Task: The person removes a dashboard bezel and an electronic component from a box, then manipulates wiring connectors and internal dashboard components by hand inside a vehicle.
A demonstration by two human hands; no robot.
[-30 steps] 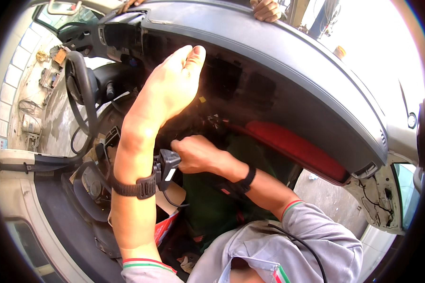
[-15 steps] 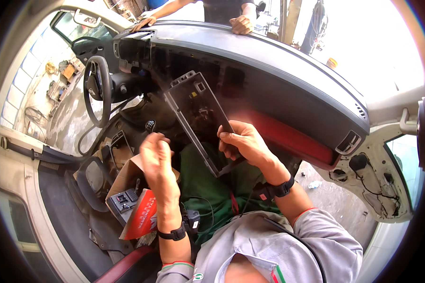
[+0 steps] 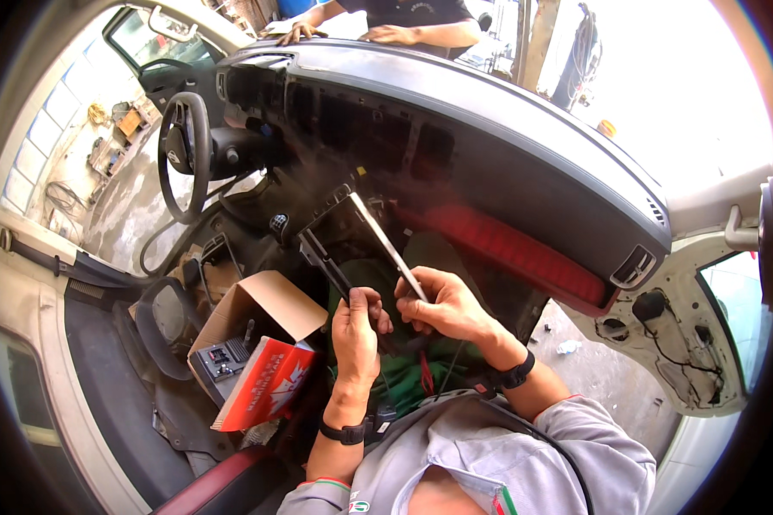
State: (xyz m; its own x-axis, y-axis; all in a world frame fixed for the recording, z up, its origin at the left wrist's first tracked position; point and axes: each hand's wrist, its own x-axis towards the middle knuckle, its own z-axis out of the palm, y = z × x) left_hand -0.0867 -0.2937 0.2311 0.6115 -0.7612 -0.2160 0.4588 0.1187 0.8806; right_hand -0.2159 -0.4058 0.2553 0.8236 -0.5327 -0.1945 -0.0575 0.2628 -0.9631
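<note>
below the dashboard (image 3: 524, 129), head view: left hand (image 3: 355, 330) and right hand (image 3: 445, 307) both have their fingers wrapped on a dark panel frame (image 3: 356, 240), tilted edge-on between them, above the lap. an open cardboard box (image 3: 262, 322) sits left, near the steering wheel (image 3: 185, 154).

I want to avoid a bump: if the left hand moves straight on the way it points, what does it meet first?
Probably the dark trim panel that the left hand already grips; beyond it the gear knob, though depth is unclear.
</note>
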